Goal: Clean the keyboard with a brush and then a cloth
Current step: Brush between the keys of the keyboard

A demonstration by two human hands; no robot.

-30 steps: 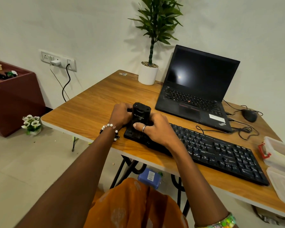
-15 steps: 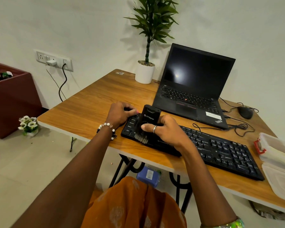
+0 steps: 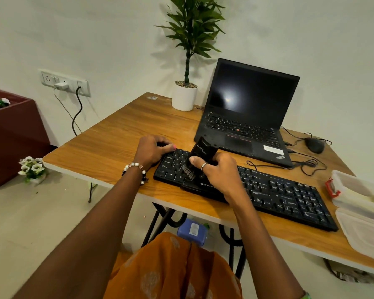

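Brown and boxy, a cabinet (image 3: 11,134) stands at the far left, with a small bunch of white flowers (image 3: 31,168) on the floor beside it. On the wall is a socket strip (image 3: 65,83) with a cord hanging down. Next comes the wooden table (image 3: 117,139).

The left hand (image 3: 153,151) rests on the left end of the black keyboard (image 3: 279,195), fingers bent down over its top corner, holding it. A bead bracelet (image 3: 135,170) is on that wrist. The keyboard lies along the near edge of the table.

The right hand (image 3: 216,171) grips a black brush (image 3: 198,157). Fingers and thumb curl round its body, and a ring is on one finger. The brush tilts, and its bristles touch the keys on the left part of the keyboard.

Behind the hands is a white pot with a green plant (image 3: 188,61). To its right, an open black laptop (image 3: 246,113) has a dark screen. Farther right is a mouse (image 3: 314,145) with tangled wires. At the far right edge are clear plastic boxes (image 3: 358,203).
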